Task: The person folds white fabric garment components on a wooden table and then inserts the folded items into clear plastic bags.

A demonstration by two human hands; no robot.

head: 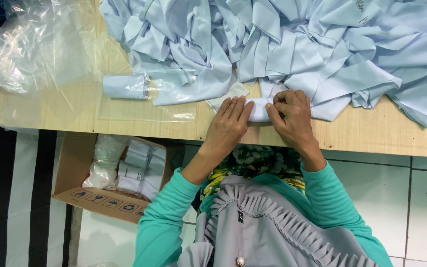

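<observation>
Pale wooden tabletop [124, 118] runs across the head view, its far side buried under a heap of light blue cloth pieces [292, 44]. At the near edge, the left hand [229, 126] lies flat, fingers pressing one end of a small rolled cloth [259, 110], while the right hand [292, 116] curls over the other end, pinching it. It looks soft, light and limp, best held at both ends. Left, a bagged roll [127, 85] lies on clear plastic bags [40, 44]; a cardboard box [77, 168] sits below.

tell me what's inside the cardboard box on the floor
The cardboard box holds rolled pale-blue cloth bundles in clear wrap, beside a clear plastic bag. Anything beneath them is covered.
</observation>
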